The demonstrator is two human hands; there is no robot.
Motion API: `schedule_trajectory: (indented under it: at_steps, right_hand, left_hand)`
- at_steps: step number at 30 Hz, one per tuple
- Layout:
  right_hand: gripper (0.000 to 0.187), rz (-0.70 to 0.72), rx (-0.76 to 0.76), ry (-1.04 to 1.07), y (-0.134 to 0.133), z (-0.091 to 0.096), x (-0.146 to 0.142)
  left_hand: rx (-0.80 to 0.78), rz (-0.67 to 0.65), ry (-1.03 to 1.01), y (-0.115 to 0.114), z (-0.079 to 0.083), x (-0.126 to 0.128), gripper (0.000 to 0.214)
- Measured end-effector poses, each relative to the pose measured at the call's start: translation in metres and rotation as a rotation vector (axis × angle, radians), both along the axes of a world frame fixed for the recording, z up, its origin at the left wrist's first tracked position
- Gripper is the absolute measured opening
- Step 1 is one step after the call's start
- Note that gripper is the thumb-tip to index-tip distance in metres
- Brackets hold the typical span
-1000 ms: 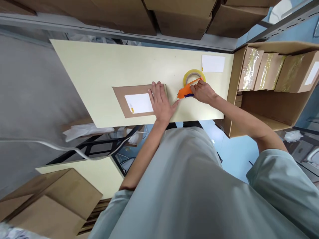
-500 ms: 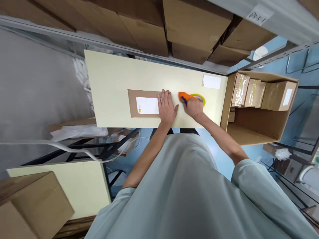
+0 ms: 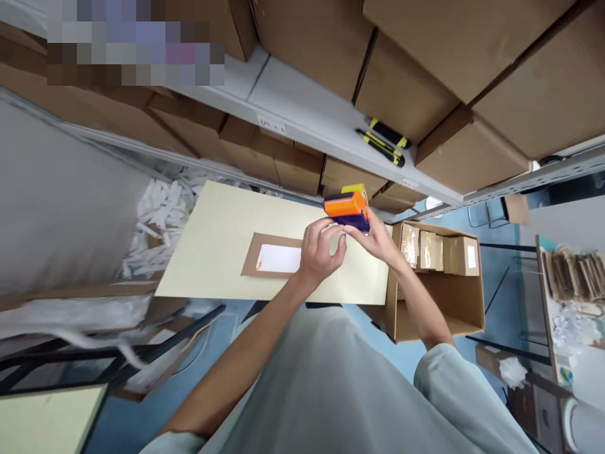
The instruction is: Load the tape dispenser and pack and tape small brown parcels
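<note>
My right hand (image 3: 378,238) holds an orange and blue tape dispenser (image 3: 347,208) with a yellowish tape roll, raised above the pale table (image 3: 212,252). My left hand (image 3: 320,251) is lifted too, fingers curled and touching the dispenser's underside near the tape end. Beneath the hands a flat brown cardboard parcel (image 3: 253,255) with a white label (image 3: 278,258) lies on the table.
An open carton (image 3: 439,296) holding several taped small boxes stands right of the table. Shelves with large cardboard boxes (image 3: 406,88) rise behind; yellow-black tools (image 3: 385,142) lie on a shelf. White packing scraps (image 3: 161,214) are piled at the left.
My right hand has lifted the tape dispenser off the table. My left hand left the parcel and came up to the dispenser. The view has tilted up toward the shelves.
</note>
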State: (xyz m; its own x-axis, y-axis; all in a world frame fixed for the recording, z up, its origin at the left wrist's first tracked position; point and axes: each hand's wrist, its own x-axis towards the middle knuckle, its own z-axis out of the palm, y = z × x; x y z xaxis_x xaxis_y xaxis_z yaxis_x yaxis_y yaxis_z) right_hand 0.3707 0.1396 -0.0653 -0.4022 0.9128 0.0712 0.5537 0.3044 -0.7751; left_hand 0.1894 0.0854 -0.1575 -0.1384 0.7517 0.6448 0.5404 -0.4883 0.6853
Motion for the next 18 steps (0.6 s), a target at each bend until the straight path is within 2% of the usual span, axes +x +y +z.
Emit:
schedule_trajectory:
  at_steps: [2, 4, 6, 9, 12, 14, 16, 18]
  right_hand:
    - [0.061, 0.053, 0.121, 0.002, 0.001, 0.024, -0.006]
    - [0.053, 0.104, 0.245, -0.018, 0.000, 0.042, -0.010]
    - [0.046, 0.148, 0.358, -0.036, -0.001, 0.051, -0.012]
    - [0.040, 0.182, 0.504, -0.067, -0.002, 0.054, -0.012]
    - [0.038, 0.208, 0.631, -0.109, 0.001, 0.051, -0.012]
    - [0.037, 0.223, 0.709, -0.154, 0.005, 0.049, -0.012]
    - [0.037, 0.242, 0.754, -0.205, 0.009, 0.048, -0.014]
    - [0.036, 0.255, 0.772, -0.240, 0.011, 0.047, -0.017]
  left_hand:
    - [0.138, 0.048, -0.005, 0.002, 0.021, -0.004, 0.034]
    - [0.226, 0.084, -0.016, 0.000, 0.034, -0.009, 0.037]
    - [0.222, 0.087, -0.014, -0.004, 0.040, -0.014, 0.035]
    - [0.204, 0.065, -0.018, -0.008, 0.043, -0.020, 0.034]
    - [0.300, 0.051, -0.061, -0.007, 0.041, -0.024, 0.039]
    - [0.306, 0.057, -0.064, -0.006, 0.035, -0.026, 0.041]
    - [0.208, 0.070, -0.048, -0.008, 0.023, -0.028, 0.043]
    - [0.025, 0.055, -0.068, -0.013, 0.008, -0.030, 0.049]
